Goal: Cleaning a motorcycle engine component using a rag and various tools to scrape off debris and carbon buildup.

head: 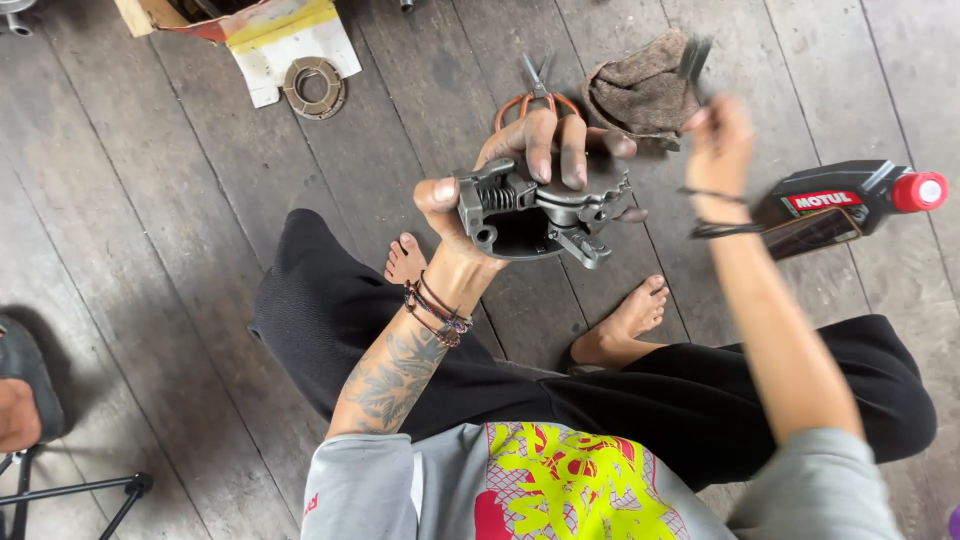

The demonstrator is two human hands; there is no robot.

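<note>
My left hand grips a grey metal engine part with a visible coil spring, held up over my crossed legs. The thumb presses its left end and the fingers wrap over the top. My right hand is raised to the right of the part and pinches a thin dark tool, which is blurred. Dark bands circle both wrists.
On the wooden plank floor lie orange-handled scissors, a brown rag, a black oil bottle with a red cap, a metal ring on a torn carton, and a tripod leg at the lower left.
</note>
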